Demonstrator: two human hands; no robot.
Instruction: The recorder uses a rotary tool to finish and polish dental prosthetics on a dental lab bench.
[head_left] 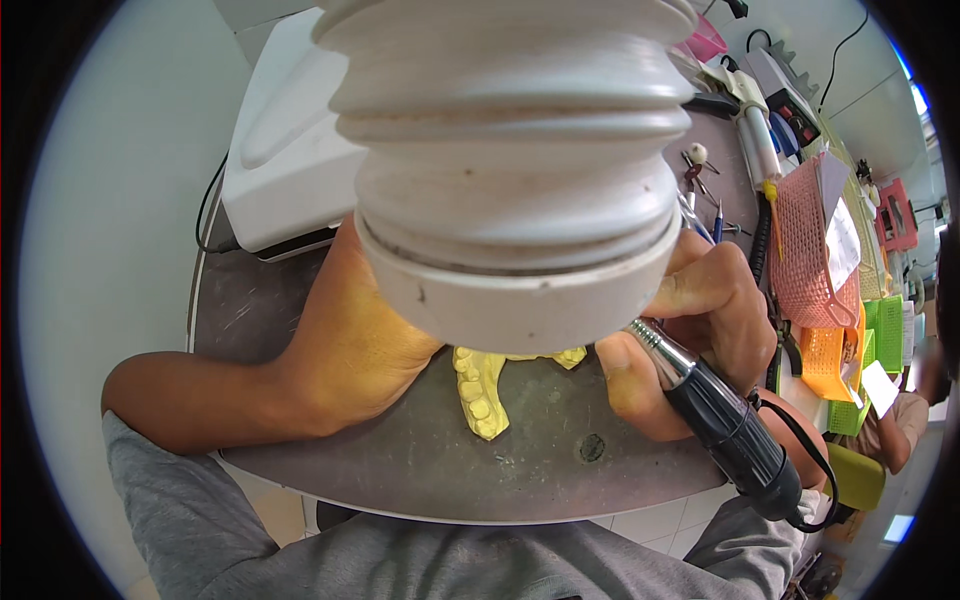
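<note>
A yellow dental cast [478, 395] with moulded teeth shows on the grey bench, below the white nozzle. My left hand [370, 345] lies beside it on the left; its fingers are hidden behind the nozzle, so whether they grip the cast cannot be seen. My right hand [700, 325] is closed round a black and silver rotary handpiece [725, 420], its cord looping back by my wrist. The handpiece points up and left, and its tip is hidden behind the nozzle's rim.
A white ribbed suction hose [510, 180] hangs over the middle, covering much of the work. Behind it stands a white machine [300, 130]. Small tools [705, 175], a pink basket [805, 240] and orange [830, 355] and green baskets [885, 325] line the right. Another person [900, 420] sits far right.
</note>
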